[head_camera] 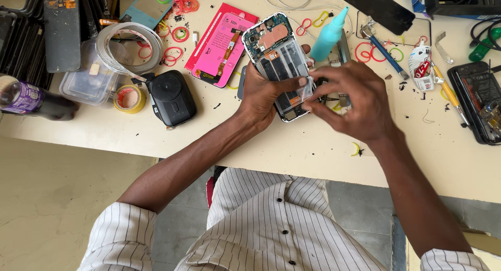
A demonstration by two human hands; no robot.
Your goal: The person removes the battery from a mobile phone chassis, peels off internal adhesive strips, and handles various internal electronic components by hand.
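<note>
The left hand clamps the opened phone tilted above the desk middle, steadying it; the right hand pinches a clear film at its lower edge.

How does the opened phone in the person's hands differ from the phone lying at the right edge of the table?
The opened phone is lifted, gripped by the left hand and worked on by the right hand; the dark phone lies flat on the table, untouched. The opened phone has a pale frame with boards exposed; the dark phone's frame is black. Both are partly dismantled.
</note>
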